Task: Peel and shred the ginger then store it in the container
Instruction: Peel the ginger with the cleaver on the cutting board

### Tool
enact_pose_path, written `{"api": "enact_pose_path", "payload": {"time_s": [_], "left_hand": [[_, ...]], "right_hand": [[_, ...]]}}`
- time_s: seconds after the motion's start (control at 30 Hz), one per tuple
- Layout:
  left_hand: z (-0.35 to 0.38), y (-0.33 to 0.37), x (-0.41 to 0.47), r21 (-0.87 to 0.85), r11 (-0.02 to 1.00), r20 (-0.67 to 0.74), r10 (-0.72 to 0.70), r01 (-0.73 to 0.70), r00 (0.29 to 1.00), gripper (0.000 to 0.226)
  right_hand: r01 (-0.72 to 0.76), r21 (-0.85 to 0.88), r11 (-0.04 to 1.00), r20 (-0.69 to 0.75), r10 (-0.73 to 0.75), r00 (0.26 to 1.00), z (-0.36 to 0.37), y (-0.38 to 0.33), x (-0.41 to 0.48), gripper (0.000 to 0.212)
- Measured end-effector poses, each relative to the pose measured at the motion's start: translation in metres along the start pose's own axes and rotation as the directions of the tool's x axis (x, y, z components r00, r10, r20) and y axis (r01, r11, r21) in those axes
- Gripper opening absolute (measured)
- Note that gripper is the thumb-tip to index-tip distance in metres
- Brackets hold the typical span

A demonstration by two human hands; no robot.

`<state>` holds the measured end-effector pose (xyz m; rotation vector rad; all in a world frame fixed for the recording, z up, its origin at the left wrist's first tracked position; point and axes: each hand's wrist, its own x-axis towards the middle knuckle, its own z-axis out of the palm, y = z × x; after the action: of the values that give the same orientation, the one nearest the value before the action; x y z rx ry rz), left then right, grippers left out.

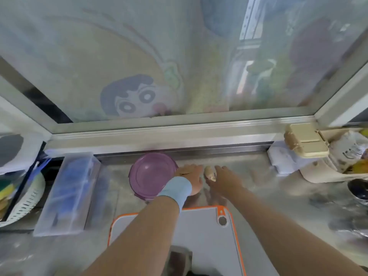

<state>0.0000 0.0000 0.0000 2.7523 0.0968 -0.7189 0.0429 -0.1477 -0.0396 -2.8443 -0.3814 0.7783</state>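
step: pickup, pre-peel
ginger [210, 173]: on worktop, btwn hands, just right of container [148, 174]
R hand [224, 181] grip: touching ginger; closed or not, can't tell (blur)
L hand [190, 180] grip: flat, nothing held
next: firm pinch, lift to board [201, 238]

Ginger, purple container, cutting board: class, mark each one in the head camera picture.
ginger [210, 173]: head view, middle of the piece.
purple container [148, 174]: head view, centre of its lid.
cutting board [201, 236]: head view, bare grey surface.
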Motion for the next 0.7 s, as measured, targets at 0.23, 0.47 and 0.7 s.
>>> {"api": "enact_pose_path", "payload": {"time_s": [0.23, 0.47, 0.7], "left_hand": [[0.008, -0.007, 0.01, -0.067, 0.998, 0.013, 0.013, -0.012, 1.0, 0.044], [0.025, -0.017, -0.024, -0.247, 0.969, -0.039, -0.009, -0.001, 0.999, 0.061], [0.037, -0.041, -0.109, -0.397, 0.916, -0.04, -0.075, 0.053, 0.996, 0.033]], "right_hand": [[0.001, -0.011, 1.0, -0.08, -0.002, 0.997, 0.008, -0.012, 0.012, 0.03], [0.105, 0.29, 0.951, -0.044, -0.097, 0.994, 0.019, -0.014, -0.025, 0.028], [0.215, 0.432, 0.876, -0.019, -0.229, 0.973, 0.029, -0.044, -0.098, 0.029]]}}
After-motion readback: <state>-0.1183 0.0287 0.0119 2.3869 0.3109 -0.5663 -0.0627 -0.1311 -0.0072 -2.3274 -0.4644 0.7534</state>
